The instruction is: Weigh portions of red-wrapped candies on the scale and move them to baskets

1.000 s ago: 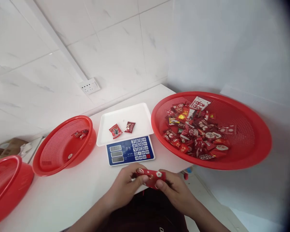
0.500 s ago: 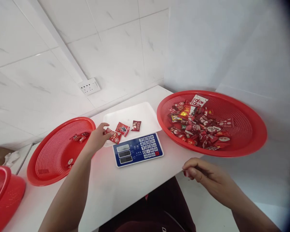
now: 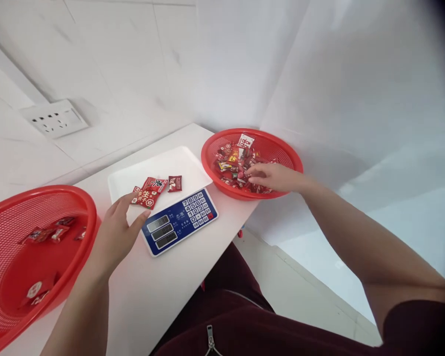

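My left hand [image 3: 120, 230] is at the near left edge of the white weighing tray [image 3: 181, 158], thumb and fingers spread beside a red snack packet [image 3: 146, 199]. Its fingertips reach the packet's edge; I cannot tell whether they touch it. Another red packet [image 3: 156, 184] lies partly under that one, and a small dark red packet [image 3: 175, 183] rests to its right. My right hand [image 3: 272, 177] reaches into the right red basket [image 3: 277, 139], fingers stretched over a heap of wrapped snacks [image 3: 234, 160]. Nothing shows clearly in its grasp; some fingertips are hidden among the wrappers.
The scale's blue keypad panel [image 3: 181, 220] faces me in front of the tray. At left stands another red basket [image 3: 85, 205] with several packets inside. A wall socket [image 3: 55, 118] is above the white table [image 3: 133, 291]. The table's front edge runs close to my legs.
My right hand has moved from in front of the table, fingers pinched, into the right basket and opened. My left hand has drawn slightly back from the packet. The view has turned right.
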Available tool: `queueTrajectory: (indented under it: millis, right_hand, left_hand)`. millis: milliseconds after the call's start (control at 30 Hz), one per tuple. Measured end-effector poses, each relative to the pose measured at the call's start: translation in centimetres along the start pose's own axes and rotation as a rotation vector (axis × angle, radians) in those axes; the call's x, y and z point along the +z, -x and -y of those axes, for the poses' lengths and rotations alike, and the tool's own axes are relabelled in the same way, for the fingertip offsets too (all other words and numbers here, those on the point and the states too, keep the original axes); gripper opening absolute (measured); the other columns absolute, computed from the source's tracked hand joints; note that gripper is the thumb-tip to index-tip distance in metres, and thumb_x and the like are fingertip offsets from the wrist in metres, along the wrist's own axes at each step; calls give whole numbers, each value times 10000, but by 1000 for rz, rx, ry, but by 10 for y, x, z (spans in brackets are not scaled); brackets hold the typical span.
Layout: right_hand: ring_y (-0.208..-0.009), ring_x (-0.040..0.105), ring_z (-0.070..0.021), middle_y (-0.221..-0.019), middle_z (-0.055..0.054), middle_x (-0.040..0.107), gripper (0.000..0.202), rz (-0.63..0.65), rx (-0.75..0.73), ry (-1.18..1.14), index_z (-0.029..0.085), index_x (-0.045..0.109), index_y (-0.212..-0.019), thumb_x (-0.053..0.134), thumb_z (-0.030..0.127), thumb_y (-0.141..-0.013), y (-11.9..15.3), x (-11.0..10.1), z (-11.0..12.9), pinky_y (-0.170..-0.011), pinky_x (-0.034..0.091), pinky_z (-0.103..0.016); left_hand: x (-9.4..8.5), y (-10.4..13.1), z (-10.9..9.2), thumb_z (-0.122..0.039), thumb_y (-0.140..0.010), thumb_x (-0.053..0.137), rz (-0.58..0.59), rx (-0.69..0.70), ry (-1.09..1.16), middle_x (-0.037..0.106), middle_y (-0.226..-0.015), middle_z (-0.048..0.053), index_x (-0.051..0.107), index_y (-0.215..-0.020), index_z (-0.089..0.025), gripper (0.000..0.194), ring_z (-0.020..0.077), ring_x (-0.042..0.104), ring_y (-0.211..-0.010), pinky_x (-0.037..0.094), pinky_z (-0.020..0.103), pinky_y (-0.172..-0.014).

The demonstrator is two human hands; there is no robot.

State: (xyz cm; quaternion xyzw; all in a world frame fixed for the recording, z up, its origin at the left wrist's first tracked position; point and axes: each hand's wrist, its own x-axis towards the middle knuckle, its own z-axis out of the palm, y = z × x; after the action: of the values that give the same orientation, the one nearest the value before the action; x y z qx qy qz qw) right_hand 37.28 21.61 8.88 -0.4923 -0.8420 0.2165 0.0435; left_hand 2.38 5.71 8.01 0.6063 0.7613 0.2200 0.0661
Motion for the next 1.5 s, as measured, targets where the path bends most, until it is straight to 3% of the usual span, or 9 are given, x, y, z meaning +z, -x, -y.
queueTrajectory:
  millis: [300, 500, 600, 733, 833, 967, 1133, 1267, 1500]
  right_hand:
    - [-1181, 470, -311, -1345, -135, 465, 633, 322, -26, 268, 174, 493, -1291, 634, 326, -693, -64, 14, -3, -931, 398, -365]
    - [-1085, 542, -368, -1484, -150, 211, 844, 401, 75, 367, 250, 419, -1354, 725, 243, -567, -81, 33, -5, -786, 476, -407]
    - [-979, 596, -321, -1389, -144, 372, 673, 376, 81, 370, 229, 556, -1221, 732, 177, -574, -86, 33, -5, -748, 481, -368]
    - [-922, 599, -233, -1070, -102, 603, 222, 280, 94, 332, 129, 639, -984, 617, 231, -788, -90, 20, -15, -786, 478, -361]
    - [-883, 595, -171, -1027, -56, 610, 261, 183, 108, 273, 138, 586, -1037, 528, 330, -870, -88, 6, -26, -763, 499, -365]
    - [-793, 599, -155, -877, -45, 655, 140, 56, 67, 168, 166, 619, -878, 488, 205, -849, -76, -10, -34, -714, 478, -286]
    - [-667, 608, -149, -772, -31, 666, 231, 99, 8, 69, 163, 610, -899, 430, 132, -756, -75, -15, -31, -580, 463, -242]
    - [-848, 624, -212, -978, -81, 670, 298, 188, -72, 83, 156, 642, -951, 537, 151, -671, -88, -2, -16, -708, 480, -283]
    - [-1117, 522, -258, -1304, -98, 520, 586, 326, -219, 174, 202, 585, -1179, 649, 181, -597, -103, 49, 12, -883, 423, -307]
  left_hand:
    - [-1, 38, 6, -504, -841, 444, 12, 28, 103, 517, -1318, 71, 430, -1275, -269, 494, 287, 501, -1166, 470, 418, -884]
    - [5, 54, 13, -498, -849, 419, 52, -54, 119, 516, -1325, 64, 449, -1263, -278, 470, 276, 492, -1194, 517, 388, -832]
    - [10, 54, 15, -492, -851, 409, 57, -56, 126, 522, -1320, 63, 465, -1253, -277, 460, 268, 489, -1203, 537, 368, -796]
    - [13, 55, 16, -491, -839, 429, 24, -40, 123, 530, -1317, 57, 498, -1226, -291, 442, 267, 488, -1210, 541, 368, -800]
    - [14, 56, 17, -491, -831, 440, 10, -34, 147, 546, -1301, 65, 514, -1209, -296, 432, 279, 511, -1188, 568, 328, -687]
    - [13, 57, 17, -483, -827, 455, 18, -16, 169, 552, -1294, 69, 513, -1199, -304, 417, 282, 535, -1163, 572, 299, -610]
    - [17, 55, 17, -463, -833, 450, 21, 29, 176, 575, -1264, 68, 520, -1181, -303, 389, 272, 551, -1146, 580, 329, -672]
    - [20, 54, 15, -450, -835, 458, 20, 45, 169, 576, -1264, 63, 533, -1168, -296, 375, 261, 534, -1169, 538, 391, -844]
    - [17, 55, 4, -421, -846, 454, 51, 45, 157, 552, -1291, 79, 545, -1173, -280, 368, 256, 517, -1189, 504, 412, -901]
